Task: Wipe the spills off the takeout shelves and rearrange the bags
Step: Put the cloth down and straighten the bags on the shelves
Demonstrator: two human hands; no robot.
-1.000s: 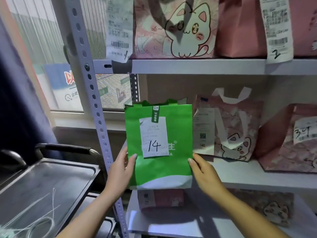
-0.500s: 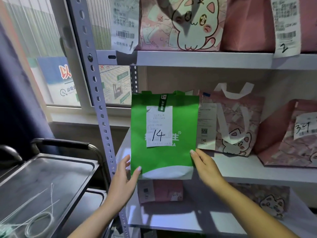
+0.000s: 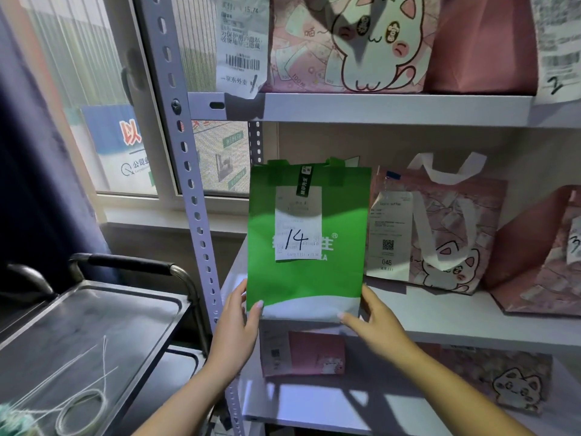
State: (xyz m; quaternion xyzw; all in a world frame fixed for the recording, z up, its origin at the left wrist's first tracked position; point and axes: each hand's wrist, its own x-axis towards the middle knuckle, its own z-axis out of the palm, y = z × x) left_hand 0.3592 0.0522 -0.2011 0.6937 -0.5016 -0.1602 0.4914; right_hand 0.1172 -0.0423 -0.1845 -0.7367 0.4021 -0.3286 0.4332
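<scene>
A green takeout bag [image 3: 306, 284] with a receipt marked "14" stands upright at the left front of the middle shelf [image 3: 456, 313]. My left hand [image 3: 234, 322] grips its lower left corner, thumb on the front. At the lower right corner is my right hand [image 3: 375, 322], fingers under the white bottom band. Right of it stands a pink cat-print bag [image 3: 452, 237] with a white receipt, then another pink bag [image 3: 540, 256] at the right edge.
The top shelf [image 3: 377, 108] carries more pink cat bags with receipts. A small pink bag [image 3: 308, 354] and a flat cat-print bag [image 3: 509, 379] lie on the lower shelf. A steel cart [image 3: 85, 335] with string stands left, beside the shelf's perforated upright [image 3: 188, 184].
Both hands have carried the green bag up and back onto the middle shelf, closer to the pink cat bag. My view has shifted nearer to the shelves.
</scene>
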